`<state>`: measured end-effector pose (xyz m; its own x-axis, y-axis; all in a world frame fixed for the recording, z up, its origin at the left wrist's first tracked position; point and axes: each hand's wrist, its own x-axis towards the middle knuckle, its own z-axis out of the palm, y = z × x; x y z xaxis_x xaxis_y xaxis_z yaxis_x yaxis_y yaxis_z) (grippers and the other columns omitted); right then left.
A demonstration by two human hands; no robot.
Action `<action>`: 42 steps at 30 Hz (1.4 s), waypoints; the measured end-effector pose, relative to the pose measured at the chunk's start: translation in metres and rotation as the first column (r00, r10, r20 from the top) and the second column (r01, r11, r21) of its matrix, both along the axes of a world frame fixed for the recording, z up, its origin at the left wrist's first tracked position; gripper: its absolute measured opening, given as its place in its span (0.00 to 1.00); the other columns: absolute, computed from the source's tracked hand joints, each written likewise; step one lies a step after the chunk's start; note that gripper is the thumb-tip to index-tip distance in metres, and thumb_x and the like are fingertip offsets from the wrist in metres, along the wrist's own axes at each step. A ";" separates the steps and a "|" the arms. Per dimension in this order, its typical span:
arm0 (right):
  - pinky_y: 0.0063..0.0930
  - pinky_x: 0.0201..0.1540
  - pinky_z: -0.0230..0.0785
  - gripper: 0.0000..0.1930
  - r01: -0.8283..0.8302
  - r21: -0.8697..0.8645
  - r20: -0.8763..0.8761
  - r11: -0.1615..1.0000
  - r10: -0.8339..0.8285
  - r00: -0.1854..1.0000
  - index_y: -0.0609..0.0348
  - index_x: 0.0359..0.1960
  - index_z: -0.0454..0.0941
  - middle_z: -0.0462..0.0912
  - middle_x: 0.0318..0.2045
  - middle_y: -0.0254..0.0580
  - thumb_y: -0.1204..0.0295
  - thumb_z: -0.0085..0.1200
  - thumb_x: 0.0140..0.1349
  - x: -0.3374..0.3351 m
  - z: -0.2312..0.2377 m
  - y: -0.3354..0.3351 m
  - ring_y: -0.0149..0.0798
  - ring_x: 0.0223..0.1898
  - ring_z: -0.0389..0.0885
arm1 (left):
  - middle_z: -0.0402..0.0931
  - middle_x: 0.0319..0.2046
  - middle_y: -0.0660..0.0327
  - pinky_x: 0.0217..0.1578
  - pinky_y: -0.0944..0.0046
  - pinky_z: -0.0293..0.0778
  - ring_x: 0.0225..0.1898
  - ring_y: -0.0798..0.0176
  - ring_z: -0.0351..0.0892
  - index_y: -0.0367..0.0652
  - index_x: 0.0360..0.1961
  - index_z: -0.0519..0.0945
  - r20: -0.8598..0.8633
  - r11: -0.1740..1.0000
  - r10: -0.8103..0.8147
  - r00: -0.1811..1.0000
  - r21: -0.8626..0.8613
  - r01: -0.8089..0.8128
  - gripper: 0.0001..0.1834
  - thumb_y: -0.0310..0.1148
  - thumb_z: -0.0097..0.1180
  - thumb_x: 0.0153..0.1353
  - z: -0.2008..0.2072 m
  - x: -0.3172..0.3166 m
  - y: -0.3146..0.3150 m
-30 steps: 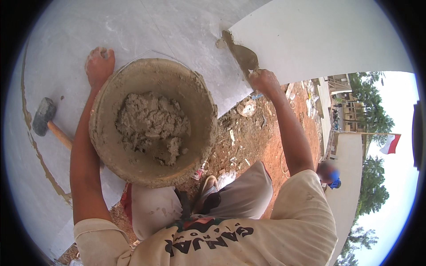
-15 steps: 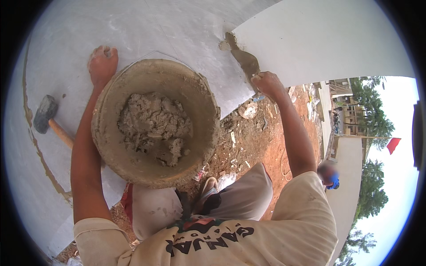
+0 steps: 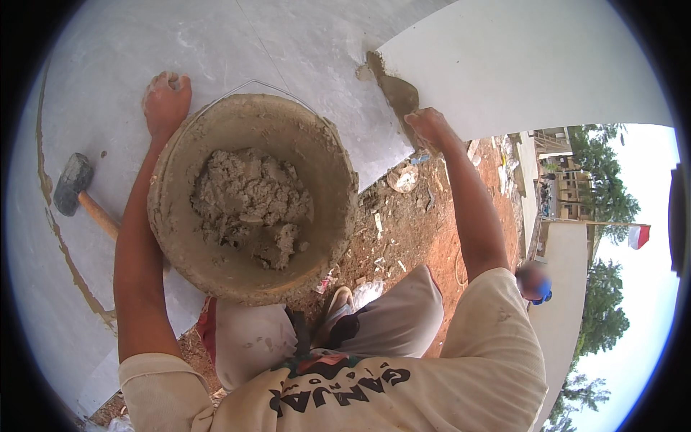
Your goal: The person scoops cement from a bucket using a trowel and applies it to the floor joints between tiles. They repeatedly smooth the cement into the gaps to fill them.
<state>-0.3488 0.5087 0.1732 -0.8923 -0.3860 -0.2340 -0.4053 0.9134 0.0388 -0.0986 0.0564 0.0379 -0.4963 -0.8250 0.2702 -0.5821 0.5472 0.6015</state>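
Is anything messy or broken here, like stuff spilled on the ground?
Yes, a little. The round mortar-caked bucket of grey lumpy mortar sits tilted. Scraps and rubble litter the red dirt beside the pale slab. The right hand holds a mortar-smeared trowel at the slab's edge; the left hand presses the slab.

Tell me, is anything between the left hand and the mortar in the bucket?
Only the bucket wall. The left hand rests on the slab just behind its far rim, and the mortar lies uncovered inside.

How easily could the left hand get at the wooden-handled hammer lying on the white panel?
Probably easily: the left hand rests flat and empty on the white panel, and the wooden-handled hammer lies uncovered nearby, left of that forearm.
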 end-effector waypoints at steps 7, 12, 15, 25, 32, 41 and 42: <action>0.44 0.41 0.73 0.21 0.090 0.055 0.092 0.994 -0.095 0.991 0.65 0.30 0.83 0.82 0.23 0.53 0.56 0.49 0.64 0.027 0.015 0.014 0.45 0.29 0.82 | 0.82 0.44 0.56 0.52 0.53 0.73 0.50 0.52 0.79 0.41 0.46 0.83 -0.035 1.000 0.002 0.999 0.031 -0.001 0.19 0.44 0.55 0.63 -0.002 0.005 -0.005; 0.47 0.54 0.73 0.22 0.071 0.091 0.086 0.993 -0.079 0.993 0.67 0.46 0.83 0.84 0.43 0.64 0.61 0.47 0.62 0.048 0.032 0.035 0.61 0.46 0.83 | 0.82 0.43 0.56 0.53 0.53 0.72 0.49 0.51 0.79 0.42 0.45 0.83 -0.028 0.999 -0.033 0.999 -0.007 0.033 0.19 0.45 0.55 0.63 -0.002 0.004 -0.004; 0.46 0.54 0.73 0.23 0.152 0.025 0.068 0.988 -0.153 0.986 0.65 0.48 0.83 0.84 0.44 0.63 0.58 0.48 0.63 0.042 0.042 0.028 0.60 0.46 0.83 | 0.81 0.43 0.56 0.54 0.52 0.71 0.49 0.50 0.78 0.42 0.44 0.82 -0.011 1.000 0.000 1.000 -0.016 0.000 0.19 0.46 0.55 0.62 0.005 0.003 0.001; 0.43 0.38 0.75 0.22 -0.064 0.156 0.148 0.986 0.041 0.988 0.67 0.34 0.82 0.83 0.25 0.54 0.58 0.46 0.68 -0.018 0.026 -0.033 0.47 0.25 0.83 | 0.80 0.48 0.54 0.55 0.50 0.71 0.53 0.50 0.77 0.40 0.46 0.82 -0.024 0.999 -0.048 0.999 0.017 0.048 0.21 0.46 0.53 0.63 -0.005 0.001 -0.007; 0.47 0.45 0.74 0.23 -0.034 0.180 0.076 0.983 0.021 0.997 0.68 0.37 0.82 0.83 0.23 0.53 0.57 0.45 0.69 0.016 0.017 0.021 0.48 0.29 0.85 | 0.80 0.48 0.53 0.55 0.51 0.71 0.52 0.49 0.78 0.40 0.47 0.82 -0.026 0.999 0.006 1.000 0.050 -0.005 0.22 0.47 0.52 0.64 -0.001 0.005 -0.011; 0.50 0.60 0.70 0.29 0.064 0.252 -0.068 0.966 -0.048 0.997 0.68 0.60 0.74 0.81 0.48 0.68 0.56 0.46 0.67 0.075 0.006 0.087 0.62 0.54 0.80 | 0.80 0.48 0.54 0.55 0.52 0.72 0.52 0.50 0.78 0.41 0.47 0.82 0.017 1.000 -0.017 1.000 0.017 0.017 0.21 0.47 0.53 0.64 -0.003 0.003 -0.007; 0.50 0.60 0.70 0.29 0.086 0.256 -0.081 0.963 -0.067 0.994 0.68 0.60 0.74 0.82 0.48 0.68 0.56 0.46 0.67 0.078 0.005 0.087 0.62 0.53 0.80 | 0.80 0.50 0.53 0.56 0.52 0.71 0.54 0.51 0.77 0.39 0.48 0.82 0.041 0.999 -0.024 0.999 0.037 0.023 0.23 0.47 0.52 0.64 0.001 0.003 -0.006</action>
<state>-0.2710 0.5953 0.1783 -0.9347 -0.2509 -0.2519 -0.3226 0.8964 0.3039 -0.0957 0.0505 0.0388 -0.5259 -0.8219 0.2191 -0.5938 0.5392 0.5973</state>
